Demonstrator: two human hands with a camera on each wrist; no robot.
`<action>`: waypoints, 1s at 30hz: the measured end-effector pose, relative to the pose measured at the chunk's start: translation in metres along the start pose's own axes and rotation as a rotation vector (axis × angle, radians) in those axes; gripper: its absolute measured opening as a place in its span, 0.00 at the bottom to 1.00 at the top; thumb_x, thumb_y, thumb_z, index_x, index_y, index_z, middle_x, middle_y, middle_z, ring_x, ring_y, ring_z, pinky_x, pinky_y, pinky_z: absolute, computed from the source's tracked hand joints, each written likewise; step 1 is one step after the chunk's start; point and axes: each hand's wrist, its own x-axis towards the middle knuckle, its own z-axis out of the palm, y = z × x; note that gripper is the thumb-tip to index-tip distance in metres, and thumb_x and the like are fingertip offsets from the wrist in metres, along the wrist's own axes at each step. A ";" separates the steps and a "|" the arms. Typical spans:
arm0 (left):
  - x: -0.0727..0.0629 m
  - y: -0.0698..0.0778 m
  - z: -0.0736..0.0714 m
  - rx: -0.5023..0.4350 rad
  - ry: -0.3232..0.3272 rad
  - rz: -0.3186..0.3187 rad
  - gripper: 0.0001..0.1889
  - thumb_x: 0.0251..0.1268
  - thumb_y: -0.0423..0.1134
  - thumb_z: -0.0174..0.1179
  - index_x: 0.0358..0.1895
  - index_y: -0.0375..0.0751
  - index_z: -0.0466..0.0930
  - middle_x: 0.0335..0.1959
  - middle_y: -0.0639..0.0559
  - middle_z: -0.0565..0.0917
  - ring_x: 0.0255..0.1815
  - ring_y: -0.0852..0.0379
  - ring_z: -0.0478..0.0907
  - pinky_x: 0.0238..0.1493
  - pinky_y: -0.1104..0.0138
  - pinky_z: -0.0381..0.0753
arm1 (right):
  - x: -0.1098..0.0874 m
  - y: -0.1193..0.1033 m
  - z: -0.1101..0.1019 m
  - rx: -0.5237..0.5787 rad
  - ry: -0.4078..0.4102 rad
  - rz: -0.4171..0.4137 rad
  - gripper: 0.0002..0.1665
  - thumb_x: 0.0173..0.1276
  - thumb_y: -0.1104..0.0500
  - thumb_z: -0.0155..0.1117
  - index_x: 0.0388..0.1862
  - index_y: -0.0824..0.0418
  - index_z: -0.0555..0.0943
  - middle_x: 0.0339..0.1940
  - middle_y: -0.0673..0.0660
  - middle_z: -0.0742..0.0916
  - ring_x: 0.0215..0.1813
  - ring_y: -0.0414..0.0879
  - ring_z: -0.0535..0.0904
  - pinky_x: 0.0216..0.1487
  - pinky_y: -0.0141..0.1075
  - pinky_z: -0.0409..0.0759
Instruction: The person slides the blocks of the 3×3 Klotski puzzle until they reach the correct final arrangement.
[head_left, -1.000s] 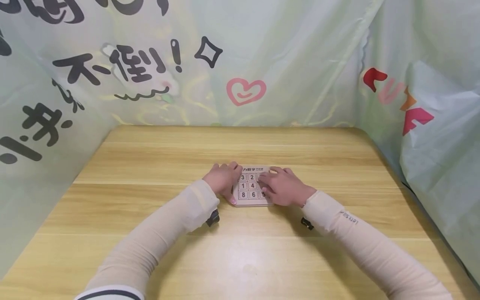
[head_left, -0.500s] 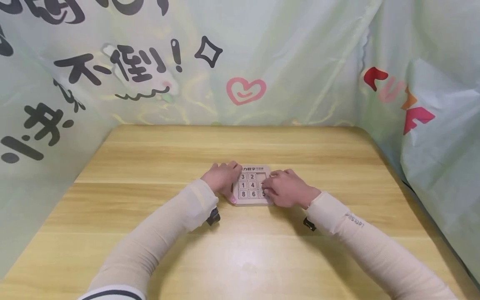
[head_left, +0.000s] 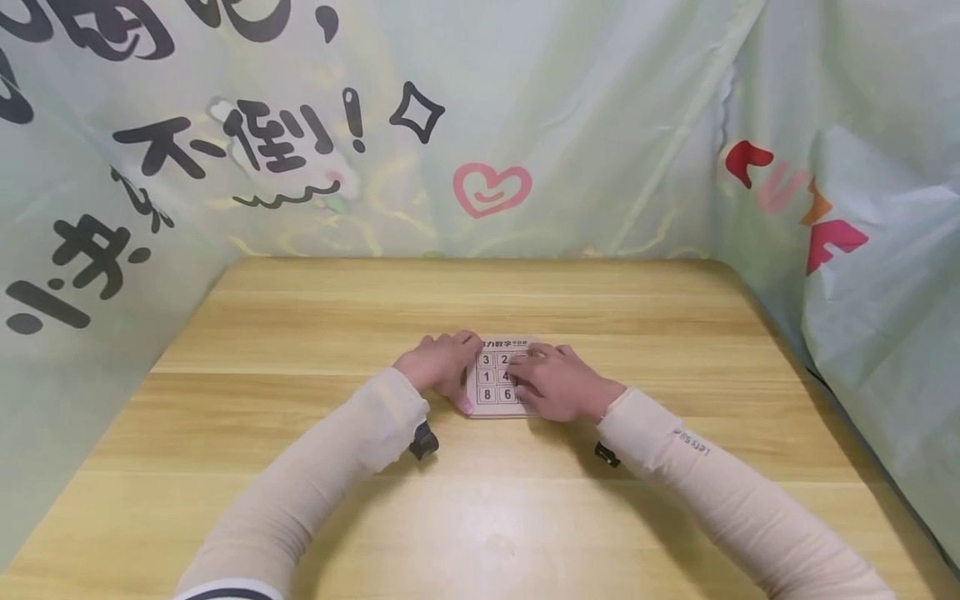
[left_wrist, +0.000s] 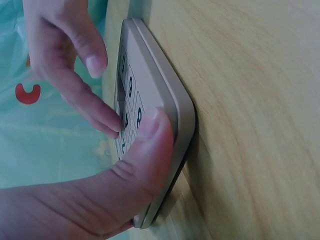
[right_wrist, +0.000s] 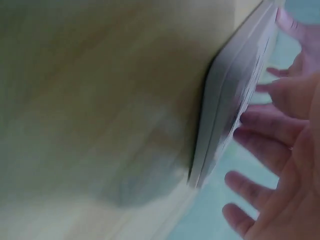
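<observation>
A flat, pale number slide puzzle [head_left: 491, 385] lies on the table, its top printed with dark characters. Tiles 3, 2, 1, 8 and 6 show in the head view, with 4 partly covered. My left hand [head_left: 441, 364] grips the puzzle's left side, thumb at the near corner. In the left wrist view that thumb [left_wrist: 147, 145] presses on the frame beside the 8 tile. My right hand [head_left: 558, 385] reaches over from the right, its fingertips on the tiles around the middle. It hides most of the right column. The right wrist view shows its fingers [right_wrist: 265, 132] spread and slightly bent.
The wood-grain table [head_left: 480, 492] extends around the puzzle on all sides. Pale green printed sheeting [head_left: 600, 125] hangs behind it and along both sides. Small dark wrist cameras [head_left: 423, 440] sit under the sleeves.
My right hand drew back, uncovering a gap at the top right and the 7 tile, then came left over the middle tiles. My left hand keeps its grip. The head view tilted slightly.
</observation>
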 end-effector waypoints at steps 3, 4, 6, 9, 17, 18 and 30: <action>0.000 -0.001 0.000 -0.011 0.003 0.003 0.56 0.34 0.58 0.78 0.71 0.44 0.60 0.72 0.47 0.62 0.63 0.43 0.68 0.65 0.51 0.64 | 0.000 -0.005 0.001 0.027 0.013 -0.056 0.24 0.71 0.54 0.54 0.63 0.60 0.77 0.64 0.56 0.79 0.68 0.62 0.67 0.60 0.61 0.68; -0.001 -0.002 0.000 -0.015 0.003 0.004 0.56 0.34 0.58 0.78 0.71 0.44 0.59 0.72 0.46 0.62 0.63 0.43 0.68 0.65 0.50 0.64 | 0.000 -0.006 0.001 0.033 0.018 -0.062 0.23 0.71 0.54 0.54 0.62 0.60 0.78 0.63 0.56 0.80 0.68 0.62 0.67 0.59 0.60 0.68; -0.001 -0.002 -0.001 -0.021 0.003 0.005 0.57 0.34 0.58 0.78 0.71 0.44 0.59 0.72 0.46 0.61 0.64 0.42 0.67 0.66 0.49 0.63 | -0.001 -0.006 0.001 0.031 0.028 -0.058 0.22 0.71 0.54 0.54 0.61 0.59 0.80 0.62 0.54 0.81 0.67 0.61 0.68 0.59 0.60 0.68; -0.002 -0.001 -0.002 -0.034 -0.003 0.003 0.57 0.34 0.57 0.78 0.72 0.43 0.58 0.73 0.45 0.61 0.65 0.42 0.66 0.67 0.48 0.61 | -0.004 -0.002 -0.001 0.018 0.048 -0.030 0.19 0.70 0.55 0.55 0.55 0.57 0.83 0.58 0.53 0.84 0.66 0.60 0.70 0.59 0.59 0.68; -0.003 -0.002 -0.003 -0.029 -0.015 -0.003 0.58 0.34 0.58 0.78 0.72 0.43 0.58 0.73 0.46 0.60 0.66 0.43 0.65 0.68 0.50 0.60 | -0.003 -0.001 -0.005 0.030 0.071 -0.002 0.13 0.70 0.57 0.58 0.49 0.56 0.84 0.53 0.54 0.86 0.64 0.62 0.72 0.59 0.62 0.68; -0.003 -0.002 -0.003 -0.026 -0.016 -0.005 0.58 0.34 0.58 0.78 0.72 0.43 0.58 0.73 0.46 0.60 0.66 0.43 0.65 0.68 0.50 0.61 | -0.001 -0.003 -0.004 0.036 0.062 -0.022 0.15 0.70 0.57 0.57 0.52 0.57 0.83 0.55 0.54 0.85 0.64 0.61 0.72 0.59 0.61 0.68; -0.002 0.000 -0.004 -0.017 -0.015 -0.006 0.59 0.33 0.59 0.78 0.73 0.42 0.58 0.72 0.46 0.61 0.65 0.43 0.66 0.66 0.50 0.63 | 0.005 -0.009 -0.001 0.015 0.021 -0.041 0.17 0.70 0.56 0.56 0.55 0.56 0.83 0.58 0.51 0.83 0.66 0.59 0.70 0.60 0.59 0.68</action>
